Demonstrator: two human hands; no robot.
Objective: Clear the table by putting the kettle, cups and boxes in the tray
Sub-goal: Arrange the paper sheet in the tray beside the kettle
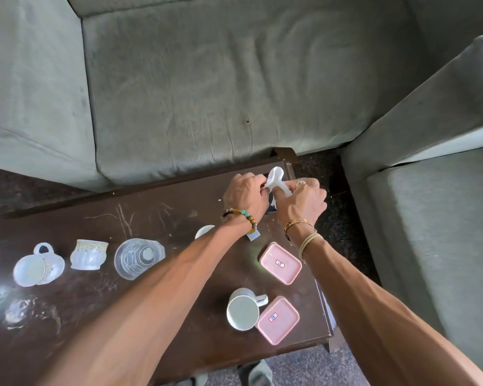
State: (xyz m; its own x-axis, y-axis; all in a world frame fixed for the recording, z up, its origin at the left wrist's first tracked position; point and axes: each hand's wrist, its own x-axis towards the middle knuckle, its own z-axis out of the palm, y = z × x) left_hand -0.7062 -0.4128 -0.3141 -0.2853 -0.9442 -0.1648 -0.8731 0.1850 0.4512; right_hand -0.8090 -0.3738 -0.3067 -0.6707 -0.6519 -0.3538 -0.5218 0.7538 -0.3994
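Right of centre in the frame, over the far corner of the dark brown scratched wooden table (140, 218), the left hand (243, 196) and the right hand (301, 200) both curl their fingers round a glossy white ceramic piece (275, 176) (its body is hidden, so whether it is the kettle I cannot tell). At lower right lie a pink rectangular plastic box (280, 263) and a second pink box (278, 320), the latter just beside a white ceramic mug (243, 309). At middle left stand a clear ribbed glass (138, 257) and a cream cup with a yellow band (89, 254). Further left, a white cup (37, 267) lies on its side.
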